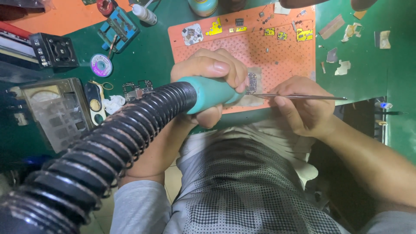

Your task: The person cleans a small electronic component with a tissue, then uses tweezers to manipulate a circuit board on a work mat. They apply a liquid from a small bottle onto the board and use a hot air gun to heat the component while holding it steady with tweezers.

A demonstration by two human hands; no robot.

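Left hand (pixel 208 73) in a full closed grip around the teal handle (pixel 212 93) of a hot-air tool, fingers wrapped over the top and thumb underneath; the nozzle end points right, down at a small circuit board (pixel 251 82); out of the handle's back end runs a thick black ribbed hose (pixel 108 147), sweeping down to the lower left corner, close to the camera. Right hand (pixel 303 108) in a pinch grip, thumb and fingers shut on a pair of slim metal tweezers (pixel 299 97); the tweezers lie almost level, tips at the board's lower edge, the back end sticking out to the right past the knuckles. The board sits on a pale patch near the front edge of an orange perforated mat (pixel 277 56), right between the two hands; along the mat's far edge lie small yellow and grey parts (pixel 303 34). Around the mat, green tabletop (pixel 368 73); scraps of tape to the right; to the left a blue board clamp (pixel 119 28), a small reel (pixel 101 65), a white bottle (pixel 145 14), a black boxy holder (pixel 55 51) and a meter with a dial (pixel 56 110) at the left edge.
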